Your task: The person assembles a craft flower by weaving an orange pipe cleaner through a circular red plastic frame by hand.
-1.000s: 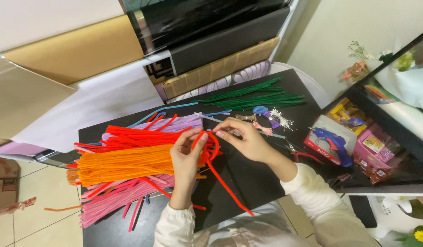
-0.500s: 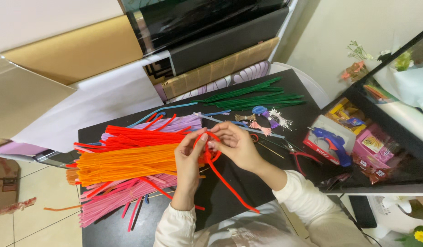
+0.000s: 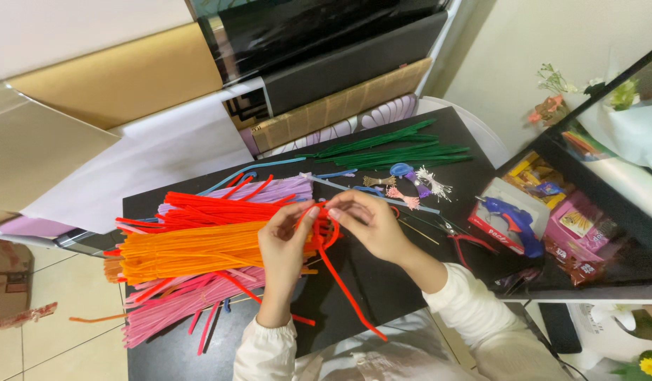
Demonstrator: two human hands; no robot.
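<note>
My left hand (image 3: 283, 247) and my right hand (image 3: 368, 224) meet over the black table (image 3: 382, 282), both pinching a red pipe cleaner (image 3: 343, 286) bent into a loop between the fingers. Its long tail runs down toward the table's front edge. Just left of my hands lie piles of pipe cleaners: red (image 3: 206, 208), orange (image 3: 185, 252), pink (image 3: 178, 303) and lilac (image 3: 276, 189).
Green pipe cleaners (image 3: 389, 149) lie at the back of the table. Small flower stamens and bits (image 3: 414, 182) sit behind my right hand. Red-handled pliers (image 3: 467, 240) and a blue glue gun on a box (image 3: 513, 220) are at the right. Paper rolls and boards (image 3: 199, 92) stand behind.
My hands have stayed in place over the table, with the fingers working the red loop slightly tighter; the tail has shifted a little.
</note>
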